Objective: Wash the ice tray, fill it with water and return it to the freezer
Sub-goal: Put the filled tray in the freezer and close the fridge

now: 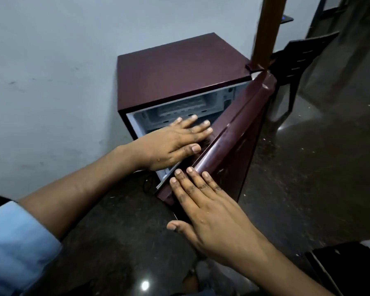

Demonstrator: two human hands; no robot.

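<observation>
Head view: left hand [171,144] and right hand [209,210] lie flat, fingers straight, at the opening and door [239,135] of a small maroon fridge [179,67], its pale plastic ice tray [181,106] apparently inside, likely light, stiff, best gripped by its ends.

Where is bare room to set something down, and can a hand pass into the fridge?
The fridge top, between the wall and the door, is bare. The floor beyond the door, toward the chair, is free. The opening behind the door is crowded: the left hand lies in it and the right hand rests flat on the door's edge.
</observation>
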